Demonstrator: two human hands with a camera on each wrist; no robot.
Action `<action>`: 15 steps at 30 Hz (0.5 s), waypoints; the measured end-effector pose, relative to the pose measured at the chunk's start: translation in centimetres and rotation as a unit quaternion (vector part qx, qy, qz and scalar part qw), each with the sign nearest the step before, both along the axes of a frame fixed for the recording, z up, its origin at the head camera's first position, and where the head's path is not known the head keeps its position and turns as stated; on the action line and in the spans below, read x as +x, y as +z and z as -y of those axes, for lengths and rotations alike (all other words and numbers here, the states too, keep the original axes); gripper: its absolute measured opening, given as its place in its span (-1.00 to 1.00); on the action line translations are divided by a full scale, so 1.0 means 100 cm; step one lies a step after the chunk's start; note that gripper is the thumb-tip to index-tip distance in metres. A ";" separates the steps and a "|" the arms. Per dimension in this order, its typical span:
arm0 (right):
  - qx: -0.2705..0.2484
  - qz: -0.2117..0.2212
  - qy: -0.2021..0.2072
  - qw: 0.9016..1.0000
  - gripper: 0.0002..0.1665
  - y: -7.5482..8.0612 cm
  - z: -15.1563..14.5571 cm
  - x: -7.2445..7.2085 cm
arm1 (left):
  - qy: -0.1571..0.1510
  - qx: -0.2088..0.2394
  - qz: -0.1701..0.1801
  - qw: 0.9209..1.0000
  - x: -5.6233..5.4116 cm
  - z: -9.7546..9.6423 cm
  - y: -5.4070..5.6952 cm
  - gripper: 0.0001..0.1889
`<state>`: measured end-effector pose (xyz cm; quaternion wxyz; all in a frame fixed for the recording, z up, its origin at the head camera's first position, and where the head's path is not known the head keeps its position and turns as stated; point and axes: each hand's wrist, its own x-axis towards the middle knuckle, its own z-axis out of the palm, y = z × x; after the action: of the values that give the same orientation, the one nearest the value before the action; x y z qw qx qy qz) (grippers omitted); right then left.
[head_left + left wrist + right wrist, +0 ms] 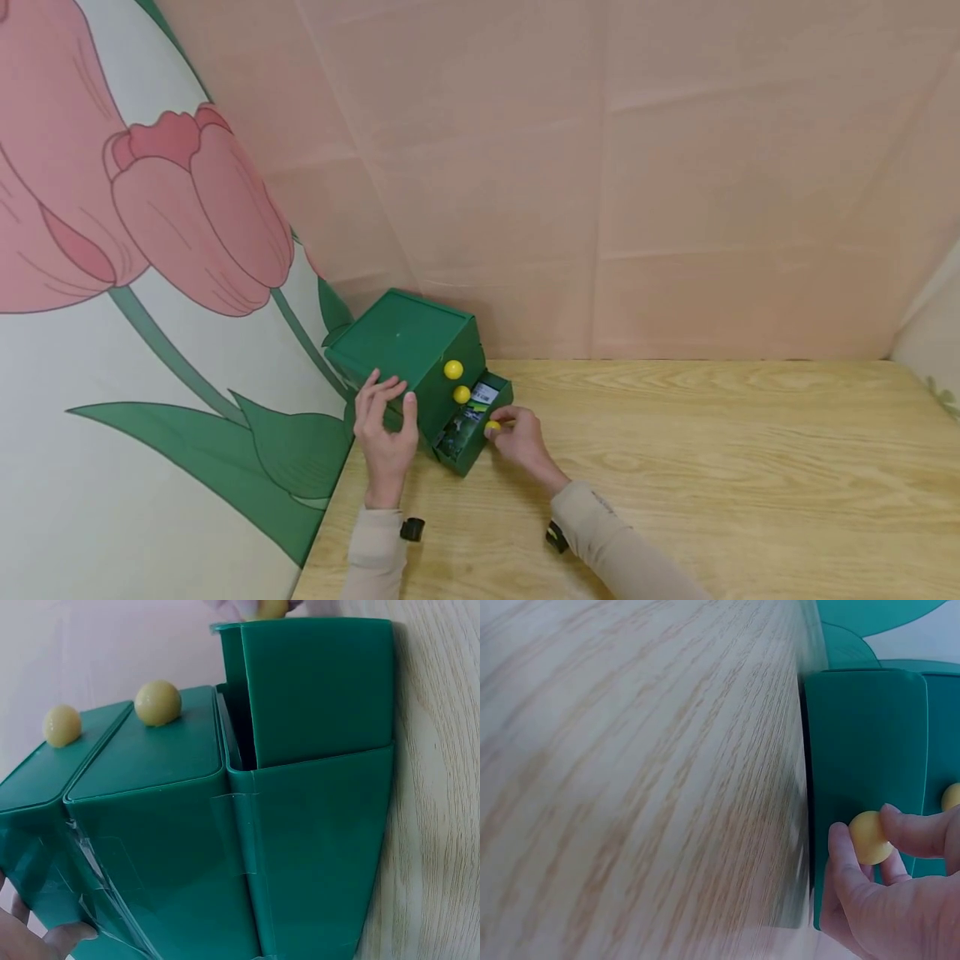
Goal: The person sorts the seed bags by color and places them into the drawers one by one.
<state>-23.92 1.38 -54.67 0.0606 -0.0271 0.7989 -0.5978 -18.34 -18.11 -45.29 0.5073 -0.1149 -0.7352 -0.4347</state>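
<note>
A green drawer box (401,337) with round yellow knobs stands at the left of the table. Its bottom drawer (463,437) is pulled out, and packaged items with a dark, printed surface lie inside. My right hand (521,437) pinches the bottom drawer's yellow knob (870,838) between thumb and fingers. At the box's near left side, my left hand (386,429) touches the box with thumb and fingers spread apart. The two upper drawers are closed, their yellow knobs (157,703) sticking out in front.
The wood-grain table (697,467) stretches away to the right. A pinkish cloth (600,183) hangs behind it. On the left, a white cloth with printed tulips (202,200) stands close beside the box.
</note>
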 end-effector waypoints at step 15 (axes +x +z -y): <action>0.007 -0.003 0.009 1.000 -0.80 -0.002 0.001 -0.002 | 0.010 0.000 0.000 1.000 -0.005 0.004 -0.009 -0.79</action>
<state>-24.13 1.27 -54.88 0.0643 -0.0357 0.8027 -0.5918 -18.89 -18.50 -46.19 0.5121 -0.1077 -0.7362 -0.4292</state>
